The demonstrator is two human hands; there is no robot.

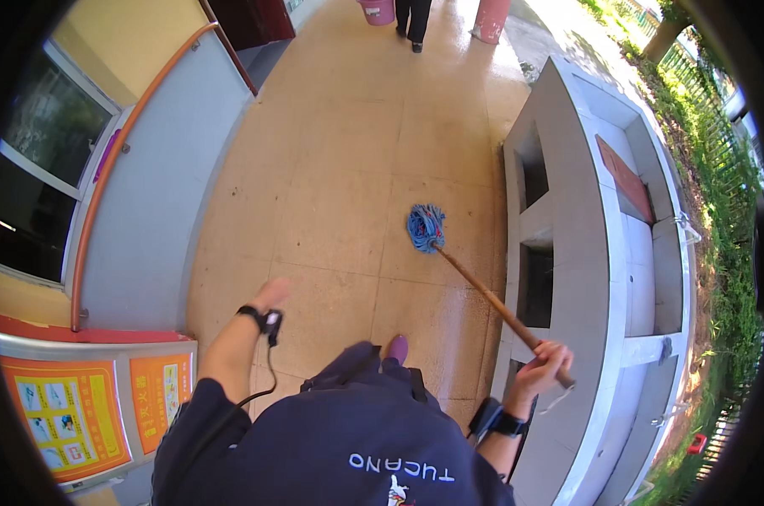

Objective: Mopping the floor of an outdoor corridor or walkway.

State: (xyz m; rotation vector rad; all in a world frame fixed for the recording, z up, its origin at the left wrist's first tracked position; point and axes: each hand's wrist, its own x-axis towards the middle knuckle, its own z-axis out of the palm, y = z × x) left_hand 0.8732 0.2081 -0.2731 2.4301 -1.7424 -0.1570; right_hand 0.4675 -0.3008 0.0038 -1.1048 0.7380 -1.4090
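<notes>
My right hand (549, 361) is wrapped round the upper end of a mop's brown wooden handle (491, 298). From there the handle slants forward and left, down to the blue string mop head (426, 227), which is on the tan tiled floor (314, 194). A loop of string dangles near the handle's end. My left hand (271, 293) hangs over the floor at my left side, apart from the mop. It is blurred and its fingers cannot be made out. Both wrists wear black bands with small devices.
On the right runs a long grey tiled trough (588, 278) with openings in its side. A grey wall panel with an orange handrail (116, 156) bounds the left. Ahead, a person in dark trousers (413, 17) is near a pink bucket (377, 11) and a red pillar (491, 20).
</notes>
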